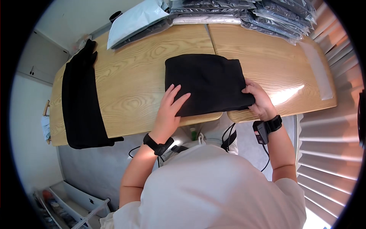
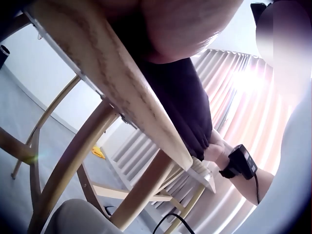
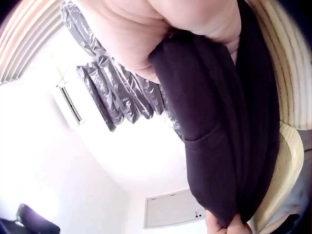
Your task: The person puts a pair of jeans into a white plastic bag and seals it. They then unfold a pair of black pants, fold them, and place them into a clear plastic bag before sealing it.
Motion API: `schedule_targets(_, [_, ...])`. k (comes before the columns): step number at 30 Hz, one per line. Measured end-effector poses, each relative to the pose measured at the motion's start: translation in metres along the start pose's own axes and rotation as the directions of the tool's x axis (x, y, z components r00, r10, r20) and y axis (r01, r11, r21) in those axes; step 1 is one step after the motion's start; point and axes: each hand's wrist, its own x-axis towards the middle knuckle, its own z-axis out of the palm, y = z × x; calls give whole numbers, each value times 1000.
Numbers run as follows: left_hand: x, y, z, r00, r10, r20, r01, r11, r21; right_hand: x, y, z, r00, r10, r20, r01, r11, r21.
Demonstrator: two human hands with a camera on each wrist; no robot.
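Observation:
A folded black garment (image 1: 206, 84) lies at the front of the wooden table, overhanging its near edge a little at the right. My left hand (image 1: 168, 108) rests on its near left corner, the fingers fairly straight and spread over the cloth. At the opposite side my right hand (image 1: 261, 100) grips the garment's right edge, with the thumb and fingers on either side of it. Several stacked layers of the black garment (image 3: 209, 112) show in the right wrist view, running from the right hand down to the left fingers. In the left wrist view, the left hand (image 2: 180, 29) covers part of the cloth.
Another long black garment (image 1: 82, 103) lies along the table's left end, partly hanging off the front. Plastic-bagged packages (image 1: 278, 17) are stacked along the back beside a white package (image 1: 139, 21). A translucent strip (image 1: 318, 70) lies at the right end. A seam (image 1: 211, 38) divides the table (image 1: 133, 76).

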Motion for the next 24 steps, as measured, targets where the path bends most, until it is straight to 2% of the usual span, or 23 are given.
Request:
schedule_targets(2, [-1, -3, -4, 999, -36, 14, 37, 993, -109, 1, -2, -4, 999, 8, 32, -9, 999, 54])
schedule_targets(5, [1, -4, -6, 998, -30, 50, 34, 997, -69, 0, -2, -5, 999, 32, -2, -32, 999, 0])
schedule_targets(6, [0, -4, -7, 999, -30, 45, 33, 997, -67, -2, 0, 2, 961, -204, -189, 135, 937, -322])
schedule_targets(7, [-2, -2, -8, 1000, -25, 9, 25, 998, -57, -4, 0, 11, 839, -470, -274, 212, 746, -631])
schedule_targets(8, [-4, -1, -8, 999, -21, -28, 20, 999, -46, -10, -4, 22, 840, -474, -263, 219, 742, -634])
schedule_targets(9, [-6, 1, -9, 999, -23, -36, 21, 999, -42, -20, -10, 38, 758, -652, 38, 286, 278, -917])
schedule_targets(10, [-7, 1, -10, 999, 31, -41, -31, 1000, -4, -28, -9, 50, 663, -643, 384, 275, -267, -923])
schedule_targets(12, [-9, 3, -11, 989, 143, -35, -140, 988, 68, -36, 8, 65, 854, -403, 328, 139, -431, -892])
schedule_targets(13, [-8, 2, -11, 989, 141, 39, -143, 988, 61, -29, 20, 58, 928, -293, 228, 96, -404, -910])
schedule_targets(14, [-8, 0, -8, 988, 133, 73, -130, 991, -38, -26, 25, 53, 926, -306, 222, 85, -404, -911])
schedule_targets(17, [-5, 6, -9, 992, 86, 94, -85, 996, -17, -16, 19, 39, 877, -351, 330, 201, -355, -913])
schedule_targets(18, [-4, 8, -8, 992, 78, 99, -78, 997, -4, -8, 17, 33, 872, -380, 308, 168, -359, -918])
schedule_targets(20, [-3, 13, -2, 992, 41, 117, -44, 999, 23, 4, 8, 23, 857, -338, 389, 265, -358, -895])
schedule_targets(22, [2, 26, 2, 997, 32, 77, -41, 992, 118, 0, -5, 30, 875, -362, 322, 143, -441, -886])
schedule_targets(24, [1, 33, 9, 998, 1, 59, -12, 984, 176, -10, -19, 35, 902, -393, 178, -2, -415, -910])
